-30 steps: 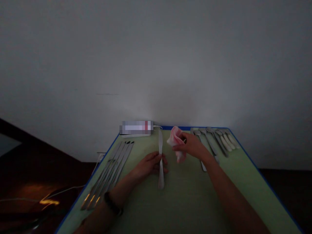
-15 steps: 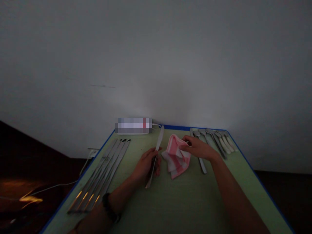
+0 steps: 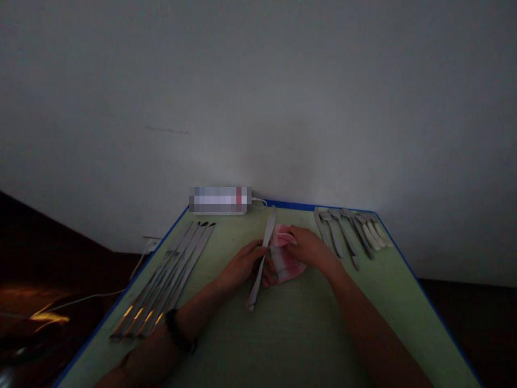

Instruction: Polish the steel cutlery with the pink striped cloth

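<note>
Near the middle of the table, my left hand (image 3: 246,265) is closed around a silver table knife (image 3: 269,229), its blade pointing away from me and its handle toward me. My right hand (image 3: 309,247) pinches a pink and white striped cloth (image 3: 288,264) just right of the knife. The upper part of the cloth is bunched at my fingers and lies close against the blade; whether it touches the metal I cannot tell. The rest of the cloth hangs down beside my left fingertips.
Several long silver knives (image 3: 177,269) lie in a row at the left. Spoons and other cutlery (image 3: 349,231), some pale-handled, lie at the back right. A white box-like device (image 3: 220,202), partly blurred, with a cable stands at the back edge, before a grey wall (image 3: 258,97).
My right hand has brought the cloth leftward, up to the knife. The knife in my left hand has shifted slightly right. The view has tilted a little.
</note>
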Action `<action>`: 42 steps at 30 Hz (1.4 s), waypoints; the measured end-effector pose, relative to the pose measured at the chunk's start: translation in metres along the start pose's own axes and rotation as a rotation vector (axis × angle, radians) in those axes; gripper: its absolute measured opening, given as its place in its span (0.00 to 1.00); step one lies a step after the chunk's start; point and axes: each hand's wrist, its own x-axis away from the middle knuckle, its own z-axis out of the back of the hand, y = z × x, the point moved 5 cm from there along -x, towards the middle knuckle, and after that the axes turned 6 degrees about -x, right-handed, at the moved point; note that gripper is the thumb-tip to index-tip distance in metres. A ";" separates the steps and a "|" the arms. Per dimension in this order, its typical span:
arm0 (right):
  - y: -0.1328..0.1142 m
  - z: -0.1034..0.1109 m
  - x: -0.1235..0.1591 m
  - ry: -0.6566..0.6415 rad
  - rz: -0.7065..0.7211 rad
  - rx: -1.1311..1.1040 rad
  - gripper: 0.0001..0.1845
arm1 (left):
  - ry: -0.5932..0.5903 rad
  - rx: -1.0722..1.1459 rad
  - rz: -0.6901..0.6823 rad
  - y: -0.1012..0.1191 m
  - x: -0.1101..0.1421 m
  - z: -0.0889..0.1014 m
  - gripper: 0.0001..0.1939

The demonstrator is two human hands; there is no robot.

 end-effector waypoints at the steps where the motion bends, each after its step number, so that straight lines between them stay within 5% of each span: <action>1: 0.001 0.004 0.000 0.008 0.016 0.004 0.12 | 0.005 0.010 -0.010 0.000 0.000 0.000 0.13; 9: 0.022 0.028 -0.002 0.169 -0.089 -0.263 0.14 | 0.075 0.102 -0.086 0.008 0.007 -0.003 0.07; 15: 0.027 0.055 0.018 0.410 -0.174 0.176 0.23 | 0.152 0.036 -0.023 0.007 0.008 -0.003 0.07; 19: 0.013 0.046 0.020 0.173 -0.023 0.258 0.16 | 0.139 -0.012 -0.019 0.006 0.005 0.000 0.09; 24: 0.013 0.016 0.007 -0.111 0.041 0.271 0.14 | -0.037 -0.168 0.073 0.002 0.009 -0.007 0.14; 42: 0.027 0.021 0.002 -0.108 0.062 0.115 0.10 | -0.048 -0.506 -0.080 0.013 0.026 -0.023 0.15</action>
